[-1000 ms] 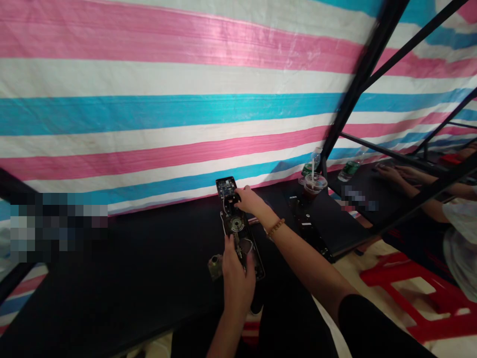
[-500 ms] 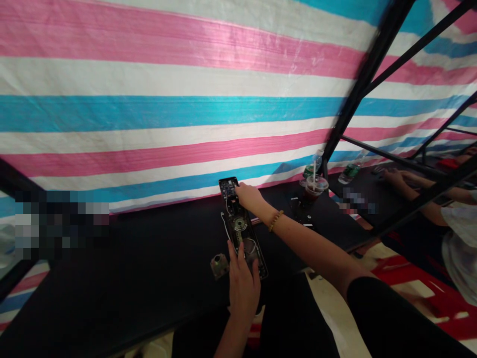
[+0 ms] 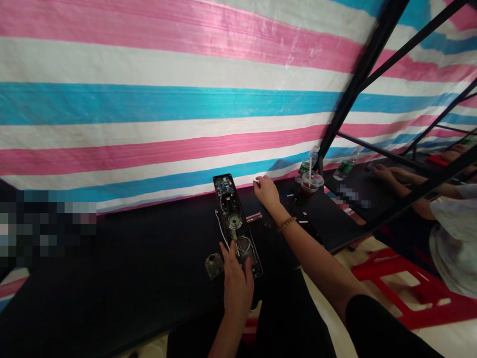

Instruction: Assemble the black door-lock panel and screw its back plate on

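Note:
A long, narrow, opened electronic device lies lengthwise in front of me. Inside it are a circuit board at the far end, a round metal part mid-length and thin white wires. My left hand rests on its near end, fingers stretched out and apart. My right hand is off to the right of the device, above the table, thumb and fingers pinched together. A tiny tip shows at the fingers, too small to name. Left of the device sits a small loose squarish part with a round centre.
Small loose pieces and a pinkish strip lie on the black table to the right. A drink cup with a straw and bottles stand farther back. Black metal bars rise beside a co-worker's arms.
My right hand has lifted off the device's far end and moved right, uncovering the circuit board. My left hand stays on the near end. The view has shifted slightly.

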Tool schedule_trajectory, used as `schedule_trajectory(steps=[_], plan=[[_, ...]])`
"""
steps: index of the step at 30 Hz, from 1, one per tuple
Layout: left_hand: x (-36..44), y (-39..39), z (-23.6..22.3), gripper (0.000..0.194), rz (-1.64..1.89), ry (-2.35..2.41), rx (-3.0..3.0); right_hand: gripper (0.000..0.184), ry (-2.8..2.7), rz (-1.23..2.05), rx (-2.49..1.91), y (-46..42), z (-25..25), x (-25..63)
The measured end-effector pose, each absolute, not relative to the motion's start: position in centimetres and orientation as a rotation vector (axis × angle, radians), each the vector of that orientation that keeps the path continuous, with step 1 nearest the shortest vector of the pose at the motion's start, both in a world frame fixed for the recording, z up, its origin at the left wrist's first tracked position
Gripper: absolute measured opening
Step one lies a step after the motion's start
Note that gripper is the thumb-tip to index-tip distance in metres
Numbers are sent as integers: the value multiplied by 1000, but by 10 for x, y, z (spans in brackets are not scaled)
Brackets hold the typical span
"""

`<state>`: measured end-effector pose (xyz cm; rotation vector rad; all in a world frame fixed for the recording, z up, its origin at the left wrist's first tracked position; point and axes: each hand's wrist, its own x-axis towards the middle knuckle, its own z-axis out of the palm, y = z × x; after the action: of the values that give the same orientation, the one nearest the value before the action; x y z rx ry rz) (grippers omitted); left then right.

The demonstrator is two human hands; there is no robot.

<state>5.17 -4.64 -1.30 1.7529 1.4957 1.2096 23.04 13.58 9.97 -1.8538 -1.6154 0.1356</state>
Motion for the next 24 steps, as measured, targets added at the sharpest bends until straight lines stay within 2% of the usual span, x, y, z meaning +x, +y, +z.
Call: schedule_trajectory(steps=[3, 6, 11, 14, 17, 24], plan=[[47, -44, -10, 65, 1199, 1461, 1648, 20, -1607, 257, -1836, 130, 88, 255], [41, -34, -6, 68, 1208, 1416, 1442, 24, -1545, 311, -1748, 109, 68, 250], [34, -2, -1, 58, 1210, 1399, 1302, 30, -1482, 533, -1515, 72, 18, 188], [33, 11, 0, 52, 1228, 1422, 1326, 39, -1240, 744, -1303, 62, -4, 161], [35, 12, -3, 52, 1227, 1419, 1378, 40, -1054, 876, -1200, 60, -13, 153], [34, 10, -9, 54, 1217, 1428, 1388, 35, -1069, 954, -1178, 55, -9, 159]])
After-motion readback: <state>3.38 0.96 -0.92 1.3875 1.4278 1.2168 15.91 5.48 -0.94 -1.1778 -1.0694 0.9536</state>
